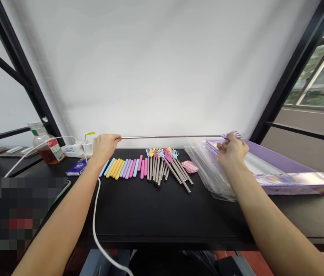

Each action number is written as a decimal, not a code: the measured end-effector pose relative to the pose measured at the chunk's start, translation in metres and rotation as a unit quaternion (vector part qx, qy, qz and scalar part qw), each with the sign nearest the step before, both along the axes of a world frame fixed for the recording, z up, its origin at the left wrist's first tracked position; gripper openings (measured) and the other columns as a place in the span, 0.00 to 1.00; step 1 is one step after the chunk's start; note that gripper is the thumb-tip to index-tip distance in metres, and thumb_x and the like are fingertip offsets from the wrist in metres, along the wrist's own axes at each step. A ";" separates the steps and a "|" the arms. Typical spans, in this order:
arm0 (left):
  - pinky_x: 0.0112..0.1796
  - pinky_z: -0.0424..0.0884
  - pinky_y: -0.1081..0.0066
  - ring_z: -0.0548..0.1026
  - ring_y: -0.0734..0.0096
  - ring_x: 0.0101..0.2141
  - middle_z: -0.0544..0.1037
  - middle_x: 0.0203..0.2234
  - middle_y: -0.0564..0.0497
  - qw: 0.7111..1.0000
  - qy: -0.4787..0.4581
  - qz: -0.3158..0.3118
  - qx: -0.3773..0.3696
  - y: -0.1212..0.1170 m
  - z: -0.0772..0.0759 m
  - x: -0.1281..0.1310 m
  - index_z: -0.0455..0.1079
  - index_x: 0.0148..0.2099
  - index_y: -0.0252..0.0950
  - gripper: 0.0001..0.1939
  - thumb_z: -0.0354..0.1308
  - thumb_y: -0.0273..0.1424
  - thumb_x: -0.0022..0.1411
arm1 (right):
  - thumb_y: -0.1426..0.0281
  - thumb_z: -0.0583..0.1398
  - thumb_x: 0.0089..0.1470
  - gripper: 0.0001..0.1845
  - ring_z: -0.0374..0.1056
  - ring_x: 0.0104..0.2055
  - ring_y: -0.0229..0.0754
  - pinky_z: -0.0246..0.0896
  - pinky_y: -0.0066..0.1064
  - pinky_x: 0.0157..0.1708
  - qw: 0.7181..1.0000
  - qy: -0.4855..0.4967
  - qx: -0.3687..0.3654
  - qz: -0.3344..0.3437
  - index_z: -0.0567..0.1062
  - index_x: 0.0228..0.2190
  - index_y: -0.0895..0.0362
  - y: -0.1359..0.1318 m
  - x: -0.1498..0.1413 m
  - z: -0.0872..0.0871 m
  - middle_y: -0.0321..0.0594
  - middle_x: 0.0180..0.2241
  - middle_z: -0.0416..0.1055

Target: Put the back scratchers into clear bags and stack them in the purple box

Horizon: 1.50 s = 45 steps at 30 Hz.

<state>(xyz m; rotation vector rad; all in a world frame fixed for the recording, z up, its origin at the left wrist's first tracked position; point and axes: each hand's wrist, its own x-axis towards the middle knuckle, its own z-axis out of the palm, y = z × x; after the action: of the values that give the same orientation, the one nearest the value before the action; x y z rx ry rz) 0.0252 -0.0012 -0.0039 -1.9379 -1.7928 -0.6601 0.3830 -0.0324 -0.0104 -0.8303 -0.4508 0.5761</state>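
Observation:
Stretched out level above the desk is a telescopic back scratcher (167, 136) with a thin metal rod and a purple claw head. My left hand (106, 145) is closed around its left end, hiding the grip there. At the other end my right hand (233, 147) pinches it by the purple claw. Below the rod lies a pile of back scratcher rods (162, 165) with blue, yellow and pink claw heads. Left of that pile, coloured handle sleeves (126, 168) in blue, yellow, purple and pink lie in a row.
A purple box (294, 184) stands open at the right, with clear plastic bags (216, 180) beside it. A pink card (190, 166) lies near the pile. At the left are a bottle (48, 145), a blue packet (77, 167), a power strip (74, 149) and a white cable (95, 214).

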 end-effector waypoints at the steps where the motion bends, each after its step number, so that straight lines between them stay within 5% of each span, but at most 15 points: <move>1: 0.35 0.66 0.64 0.79 0.52 0.39 0.83 0.37 0.42 1.000 0.002 0.015 0.000 0.002 0.001 -0.006 0.79 0.49 0.42 0.16 0.53 0.37 0.68 | 0.69 0.58 0.63 0.17 0.45 0.13 0.27 0.51 0.19 0.14 0.998 0.050 0.005 -0.037 0.59 0.25 0.54 0.001 0.009 0.004 0.21 0.14 0.50; 12: 0.40 0.65 0.65 0.79 0.57 0.40 0.83 0.38 0.45 0.998 0.025 -0.054 0.037 -0.001 0.003 0.008 0.80 0.47 0.42 0.16 0.51 0.35 0.69 | 0.65 0.48 0.70 0.15 0.49 0.15 0.29 0.50 0.20 0.16 0.992 0.108 0.060 -0.003 0.58 0.29 0.53 -0.006 0.014 0.011 0.25 0.19 0.55; 20: 0.35 0.65 0.63 0.79 0.52 0.38 0.83 0.38 0.41 1.000 -0.017 0.023 -0.005 0.006 -0.002 -0.013 0.79 0.50 0.44 0.18 0.50 0.39 0.68 | 0.68 0.52 0.68 0.19 0.45 0.14 0.30 0.50 0.22 0.14 0.988 0.130 0.063 -0.059 0.59 0.23 0.54 -0.007 0.040 0.018 0.27 0.16 0.52; 34: 0.38 0.68 0.61 0.78 0.51 0.38 0.82 0.37 0.39 0.999 -0.005 0.036 -0.009 0.009 -0.006 -0.030 0.80 0.50 0.41 0.18 0.51 0.38 0.67 | 0.67 0.49 0.69 0.19 0.46 0.14 0.29 0.51 0.23 0.16 0.990 0.095 0.061 -0.079 0.58 0.24 0.53 -0.007 0.057 0.015 0.26 0.16 0.52; 39: 0.54 0.64 0.61 0.79 0.62 0.36 0.84 0.32 0.47 0.991 0.069 -0.113 0.006 0.013 -0.010 -0.003 0.80 0.40 0.42 0.11 0.55 0.32 0.67 | 0.70 0.53 0.67 0.16 0.48 0.13 0.28 0.52 0.20 0.15 0.997 0.056 0.041 -0.039 0.61 0.25 0.54 -0.003 0.023 0.008 0.24 0.14 0.55; 43: 0.45 0.67 0.64 0.78 0.64 0.35 0.82 0.31 0.47 0.957 0.111 -0.252 0.093 0.002 -0.013 0.051 0.76 0.39 0.37 0.09 0.54 0.30 0.69 | 0.62 0.68 0.53 0.18 0.57 0.14 0.29 0.61 0.24 0.16 0.972 -0.135 0.026 0.188 0.66 0.24 0.56 -0.001 -0.033 -0.005 0.27 0.16 0.63; 45: 0.39 0.67 0.66 0.78 0.64 0.32 0.81 0.28 0.47 0.947 0.121 -0.276 0.113 -0.005 -0.018 0.069 0.74 0.38 0.34 0.10 0.52 0.29 0.70 | 0.55 0.70 0.46 0.23 0.56 0.12 0.29 0.64 0.27 0.17 0.952 -0.201 0.040 0.229 0.66 0.23 0.55 -0.002 -0.051 -0.009 0.27 0.15 0.63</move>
<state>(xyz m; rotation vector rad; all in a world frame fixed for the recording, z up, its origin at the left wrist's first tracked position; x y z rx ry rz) 0.0947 -0.0059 -0.0219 -2.2491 -0.9772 -0.7228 0.3322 -0.0346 -0.0197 -0.7686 -1.0529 0.8121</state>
